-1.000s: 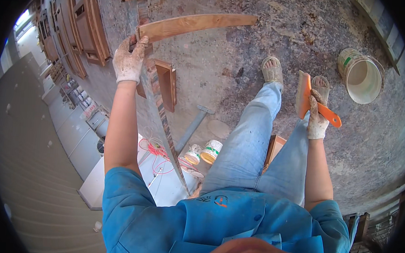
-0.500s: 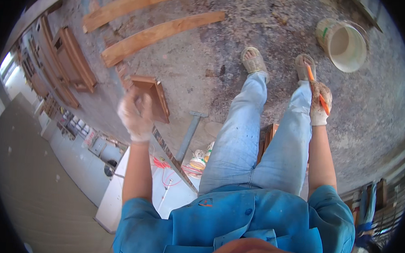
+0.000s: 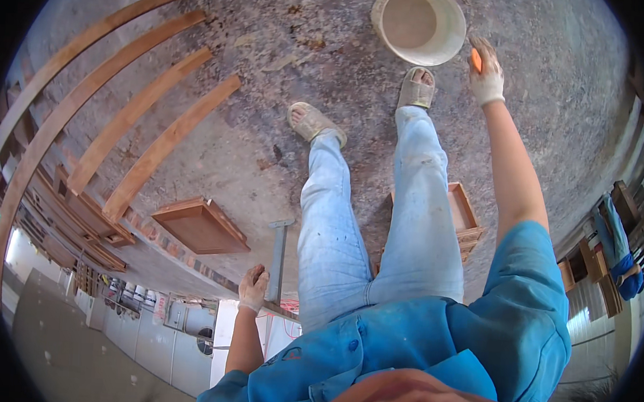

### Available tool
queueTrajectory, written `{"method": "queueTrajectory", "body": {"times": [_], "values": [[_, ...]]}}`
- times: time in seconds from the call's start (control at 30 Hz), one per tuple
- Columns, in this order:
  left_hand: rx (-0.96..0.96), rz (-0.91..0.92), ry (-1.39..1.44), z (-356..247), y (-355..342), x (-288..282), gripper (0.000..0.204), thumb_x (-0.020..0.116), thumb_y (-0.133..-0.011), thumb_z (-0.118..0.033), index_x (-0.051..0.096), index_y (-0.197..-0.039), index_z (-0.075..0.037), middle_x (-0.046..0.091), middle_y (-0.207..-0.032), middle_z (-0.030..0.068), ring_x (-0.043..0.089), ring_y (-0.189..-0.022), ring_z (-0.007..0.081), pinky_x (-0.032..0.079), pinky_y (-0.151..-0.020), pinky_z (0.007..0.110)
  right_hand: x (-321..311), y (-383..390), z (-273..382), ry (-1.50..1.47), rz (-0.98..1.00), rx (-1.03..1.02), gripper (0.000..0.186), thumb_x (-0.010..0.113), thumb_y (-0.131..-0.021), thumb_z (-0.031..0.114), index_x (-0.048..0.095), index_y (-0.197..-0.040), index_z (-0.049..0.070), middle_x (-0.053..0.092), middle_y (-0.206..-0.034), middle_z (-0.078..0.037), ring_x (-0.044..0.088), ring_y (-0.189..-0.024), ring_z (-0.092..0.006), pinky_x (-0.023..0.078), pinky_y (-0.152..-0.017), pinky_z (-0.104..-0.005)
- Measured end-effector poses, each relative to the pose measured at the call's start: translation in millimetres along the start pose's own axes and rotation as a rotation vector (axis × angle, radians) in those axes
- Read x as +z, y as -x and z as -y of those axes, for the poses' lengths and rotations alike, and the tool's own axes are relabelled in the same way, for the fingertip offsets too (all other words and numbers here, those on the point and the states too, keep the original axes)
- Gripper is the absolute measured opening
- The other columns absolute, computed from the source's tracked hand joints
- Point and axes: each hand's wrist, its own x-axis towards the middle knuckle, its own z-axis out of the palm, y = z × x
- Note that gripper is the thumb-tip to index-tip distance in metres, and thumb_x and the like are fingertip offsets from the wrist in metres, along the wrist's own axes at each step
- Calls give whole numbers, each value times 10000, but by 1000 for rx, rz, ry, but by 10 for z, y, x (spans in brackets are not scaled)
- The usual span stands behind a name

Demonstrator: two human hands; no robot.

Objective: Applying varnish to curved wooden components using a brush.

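Observation:
Beside the white bucket (image 3: 448, 25), my right hand (image 3: 487, 73), in a dirty white glove, is closed round an orange-handled tool (image 3: 476, 60). The tool's working end cannot be made out. Greyish-beige material (image 3: 410, 20) shows inside the bucket. My left hand (image 3: 253, 288), gloved too, is low at my left side near a grey metal T-shaped bar (image 3: 279, 260). Its fingers are loosely bent and apart, and no object shows in them. A brown wooden panel with a raised rim (image 3: 202, 227) lies to the left of that hand and farther away.
Several long wooden strips (image 3: 141, 111) lie side by side at the left, with more framed wooden panels (image 3: 92, 218) beyond. Another wooden frame (image 3: 463, 208) is beside my right leg. Blue cloths (image 3: 624, 264) hang at the far right.
My view has turned and shifted; the bucket now appears nearer my right hand, which has reached farther out with the orange-handled tool. My left hand has lowered toward my side.

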Motion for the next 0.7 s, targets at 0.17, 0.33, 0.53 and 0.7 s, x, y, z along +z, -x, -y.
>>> {"method": "queueTrajectory", "body": {"times": [0.17,0.33,0.53,0.7], "values": [[-126,5,189,-94,365,411,278,611,-870,-88,603,-1122,28,648,-930,79,579,-815,133,479,-762,231,430,-707,-743,96,31,268,355,588,-852,182,582,-1201,117,627,-1090,-142,624,-868,-266,505,-728,-316],[-264,74,198,2,634,935,270,621,-867,-98,612,-1109,20,642,-906,67,573,-769,130,479,-718,228,703,-1159,-1056,-344,335,949,363,610,-831,162,574,-1187,97,642,-865,-116,567,-592,-177,457,-516,-280],[-223,69,251,-558,866,1139,269,635,-864,-113,619,-1098,18,647,-903,71,580,-741,132,483,-698,219,400,-1131,-859,-710,411,797,335,693,-757,136,640,-1080,65,628,-735,-50,502,-513,-123,422,-454,-244],[-63,17,315,-1060,1207,1172,287,641,-858,-110,611,-1110,24,646,-900,70,580,-732,127,482,-684,205,-170,-708,-40,-651,804,717,309,698,-736,204,650,-951,-13,600,-692,-64,519,-543,-150,475,-522,-279]]}}
